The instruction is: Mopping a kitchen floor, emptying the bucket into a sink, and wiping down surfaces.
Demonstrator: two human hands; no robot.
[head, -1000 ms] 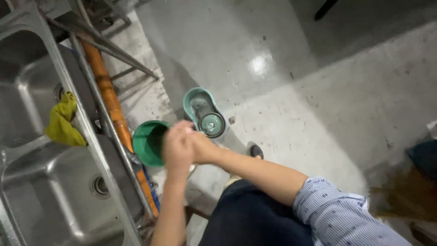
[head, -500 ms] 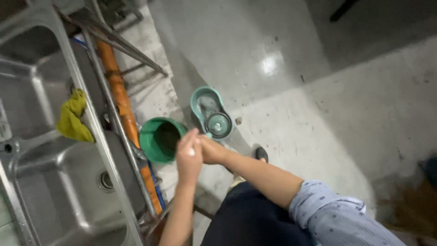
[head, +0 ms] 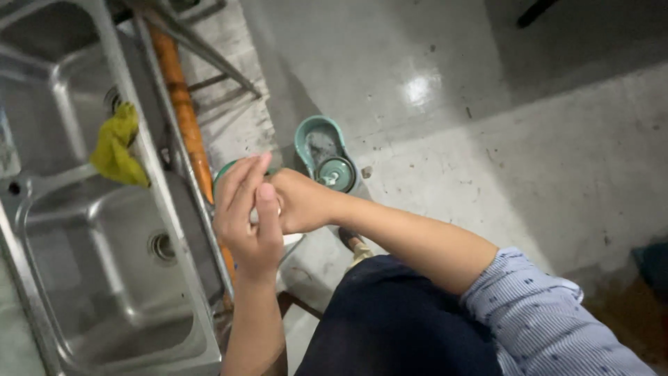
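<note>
My two hands meet in the middle of the view, above the floor beside a steel sink. My right hand (head: 300,202) is curled into a fist around a small white handle-like thing (head: 290,240) that shows between and just under the hands. My left hand (head: 247,219) lies flat against that fist, fingers stretched upward and thumb pressed along it. Whether it grips the white thing is unclear. A round green bucket (head: 221,175) is almost hidden behind my left hand. Just beyond my right hand stands a teal mop bucket (head: 314,139) with a round spinner.
A double steel sink (head: 90,278) fills the left side, with a yellow cloth (head: 118,146) draped over its divider. An orange pipe (head: 182,111) and metal frame bars run beside it. Grey concrete floor (head: 487,139) stretches right. My dark trousers and striped sleeve fill the bottom.
My hands stay pressed together while they rise toward the camera, with the left fingers now stretched out. The green bucket, plainly seen before, is now mostly covered by my left hand.
</note>
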